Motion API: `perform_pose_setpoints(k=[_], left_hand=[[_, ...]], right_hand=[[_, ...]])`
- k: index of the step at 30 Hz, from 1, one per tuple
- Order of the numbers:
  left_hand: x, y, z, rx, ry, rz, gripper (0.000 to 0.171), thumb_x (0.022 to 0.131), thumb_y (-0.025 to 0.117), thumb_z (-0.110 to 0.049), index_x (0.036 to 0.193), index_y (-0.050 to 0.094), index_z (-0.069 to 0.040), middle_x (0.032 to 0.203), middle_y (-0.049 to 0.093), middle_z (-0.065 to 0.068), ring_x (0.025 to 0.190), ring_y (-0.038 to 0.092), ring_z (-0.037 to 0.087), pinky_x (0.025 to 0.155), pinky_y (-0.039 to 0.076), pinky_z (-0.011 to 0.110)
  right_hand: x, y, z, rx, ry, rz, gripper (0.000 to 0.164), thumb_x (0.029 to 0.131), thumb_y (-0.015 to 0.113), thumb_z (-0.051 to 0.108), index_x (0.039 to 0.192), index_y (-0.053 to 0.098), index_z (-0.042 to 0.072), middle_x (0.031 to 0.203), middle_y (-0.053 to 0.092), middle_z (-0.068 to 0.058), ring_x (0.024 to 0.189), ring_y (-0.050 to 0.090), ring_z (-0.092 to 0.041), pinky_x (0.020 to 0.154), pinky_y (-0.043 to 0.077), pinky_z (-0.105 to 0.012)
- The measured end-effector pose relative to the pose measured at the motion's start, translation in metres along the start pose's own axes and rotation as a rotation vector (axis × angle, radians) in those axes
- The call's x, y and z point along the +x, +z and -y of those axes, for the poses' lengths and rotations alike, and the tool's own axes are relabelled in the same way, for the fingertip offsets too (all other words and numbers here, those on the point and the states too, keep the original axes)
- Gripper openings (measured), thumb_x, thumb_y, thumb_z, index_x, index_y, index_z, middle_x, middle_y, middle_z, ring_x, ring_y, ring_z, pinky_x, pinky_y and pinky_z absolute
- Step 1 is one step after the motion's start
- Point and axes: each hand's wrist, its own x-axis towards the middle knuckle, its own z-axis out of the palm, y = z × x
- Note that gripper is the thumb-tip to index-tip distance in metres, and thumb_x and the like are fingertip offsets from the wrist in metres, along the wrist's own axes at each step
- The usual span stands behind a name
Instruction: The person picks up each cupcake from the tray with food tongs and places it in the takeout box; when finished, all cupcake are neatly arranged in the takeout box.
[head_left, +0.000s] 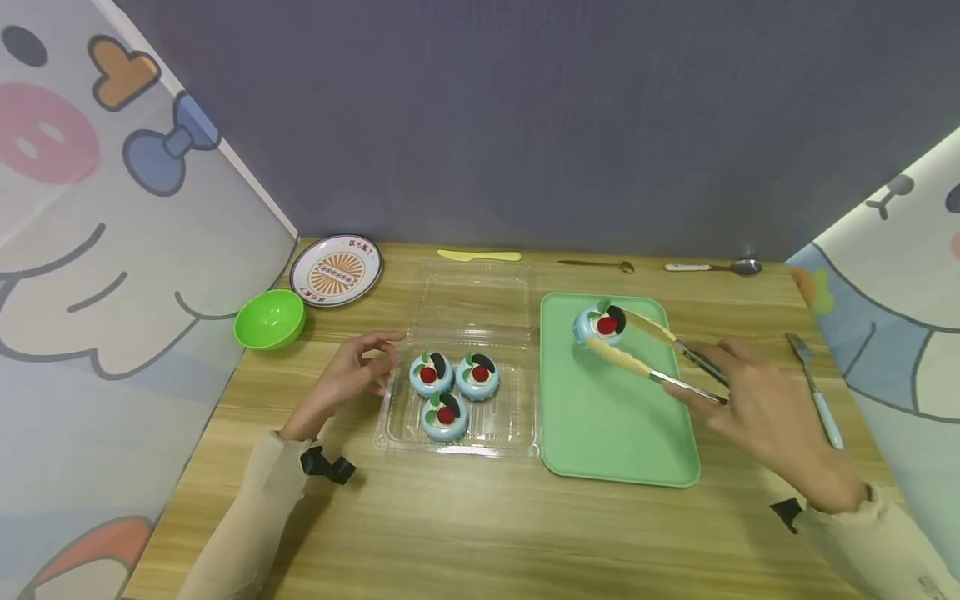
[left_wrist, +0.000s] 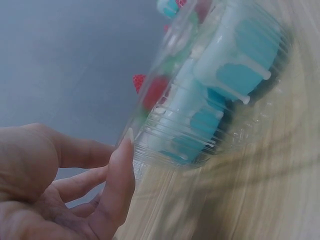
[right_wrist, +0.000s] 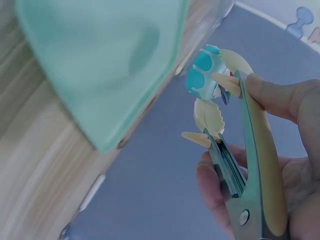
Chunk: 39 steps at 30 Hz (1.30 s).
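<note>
My right hand (head_left: 757, 404) grips a pair of metal tongs (head_left: 686, 387) with cream-coloured tips. Between those tips is a light blue toy cupcake (head_left: 589, 327) topped with a red berry, green leaves and a dark disc. In the right wrist view the cupcake (right_wrist: 204, 72) hangs above the green tray (head_left: 622, 425), which shows a shadow. My left hand (head_left: 352, 375) pinches the left rim of an open clear plastic box (head_left: 510, 437). Three matching cupcakes (head_left: 446, 418) stand inside the box, and its lid (head_left: 476, 296) lies folded back.
A green bowl (head_left: 270, 319) and a patterned plate (head_left: 337, 271) stand at the back left. Along the back edge lie a yellow knife (head_left: 478, 255), a small brown spoon (head_left: 596, 264) and a white-handled spoon (head_left: 712, 267). A fork (head_left: 816, 392) lies at the right.
</note>
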Motion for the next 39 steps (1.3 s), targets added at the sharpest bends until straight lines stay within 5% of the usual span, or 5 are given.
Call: perform_pose_setpoints(k=[5,19,39], left_hand=[[0.0,-0.001,0.0,-0.001,-0.02,-0.004,0.044,0.098,0.056,-0.008,0.141,0.049,-0.007,0.116,0.052,0.017,0.066,0.061,0.013,0.057,0.062,0.031],[0.003,0.0,-0.002,-0.02,-0.022,0.0,0.043,0.098,0.055,-0.006,0.141,0.049,-0.006,0.116,0.052,0.018,0.065,0.061,0.012,0.056,0.061,0.029],[0.002,0.0,0.001,-0.026,-0.018,-0.006,0.044,0.098,0.054,-0.005,0.141,0.049,-0.005,0.114,0.052,0.018,0.065,0.06,0.012,0.056,0.061,0.029]], right_hand=[[0.007,-0.004,0.022,0.049,-0.041,0.033,0.061,0.075,0.08,0.051,0.122,0.068,0.014,0.092,0.061,0.001,0.054,0.04,-0.003,0.041,0.03,-0.017],[0.018,0.004,0.074,0.067,-0.232,0.148,0.056,0.078,0.077,0.052,0.122,0.067,0.019,0.092,0.054,0.01,0.057,0.037,0.001,0.042,0.027,-0.013],[0.026,0.012,0.095,0.071,-0.418,0.29,0.053,0.08,0.075,0.054,0.12,0.067,0.019,0.088,0.049,0.013,0.065,0.039,0.0,0.047,0.032,-0.011]])
